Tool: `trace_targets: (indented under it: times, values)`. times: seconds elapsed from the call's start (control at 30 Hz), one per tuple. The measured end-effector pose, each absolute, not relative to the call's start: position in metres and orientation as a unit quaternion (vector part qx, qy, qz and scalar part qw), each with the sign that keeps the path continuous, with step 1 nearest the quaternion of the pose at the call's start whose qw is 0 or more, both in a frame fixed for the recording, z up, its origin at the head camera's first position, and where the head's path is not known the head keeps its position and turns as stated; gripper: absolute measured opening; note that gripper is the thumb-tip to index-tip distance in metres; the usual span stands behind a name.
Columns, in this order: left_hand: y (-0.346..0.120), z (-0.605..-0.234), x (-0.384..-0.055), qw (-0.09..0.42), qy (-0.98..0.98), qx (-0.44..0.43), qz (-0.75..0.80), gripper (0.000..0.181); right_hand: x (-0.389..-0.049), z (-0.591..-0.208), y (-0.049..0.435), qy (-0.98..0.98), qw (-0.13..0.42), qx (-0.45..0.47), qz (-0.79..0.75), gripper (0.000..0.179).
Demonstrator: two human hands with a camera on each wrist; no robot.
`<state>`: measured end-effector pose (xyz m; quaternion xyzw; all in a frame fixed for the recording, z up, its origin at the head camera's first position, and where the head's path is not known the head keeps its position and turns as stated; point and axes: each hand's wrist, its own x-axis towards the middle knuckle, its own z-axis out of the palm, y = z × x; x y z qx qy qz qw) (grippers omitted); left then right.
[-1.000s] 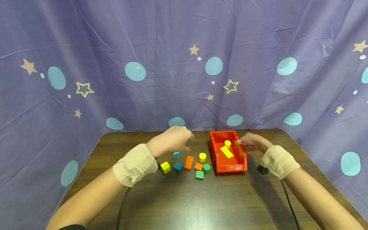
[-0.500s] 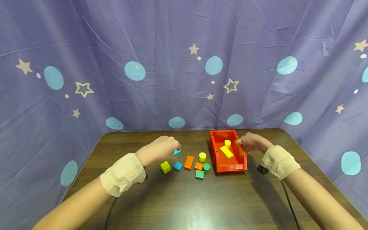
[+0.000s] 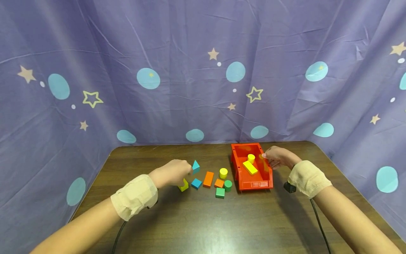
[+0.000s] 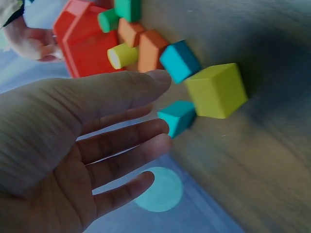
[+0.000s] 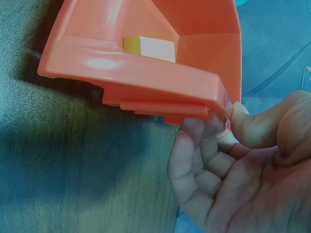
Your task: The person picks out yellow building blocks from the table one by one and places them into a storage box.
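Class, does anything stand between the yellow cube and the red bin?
Yes: between the cube and bin stand a blue block, two orange blocks, a green cylinder and, slightly farther back, a yellow cylinder.

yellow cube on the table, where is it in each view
Head: the yellow cube is below centre, slightly left, partly behind the left hand.
Left wrist: the yellow cube, right of centre.
Right wrist: not in it.
Shared landmark: the red bin, right of centre in head, upper left in left wrist, top in right wrist.
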<state>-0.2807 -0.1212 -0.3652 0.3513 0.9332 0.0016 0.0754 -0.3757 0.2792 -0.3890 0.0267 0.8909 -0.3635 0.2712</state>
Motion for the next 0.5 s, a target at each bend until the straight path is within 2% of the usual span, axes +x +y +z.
trace_targets:
  times: [0.3,0.5]
  values:
    - [-0.131,-0.386,-0.285,0.053,0.916,0.397,0.015,0.016,-0.376,-0.388,0.279,0.889,0.272,0.028,-0.366,0.029]
    - [-0.131,-0.392,-0.288,0.062,0.916,0.397,0.001,0.019,-0.376,-0.389,0.279,0.890,0.273,0.027,-0.364,0.028]
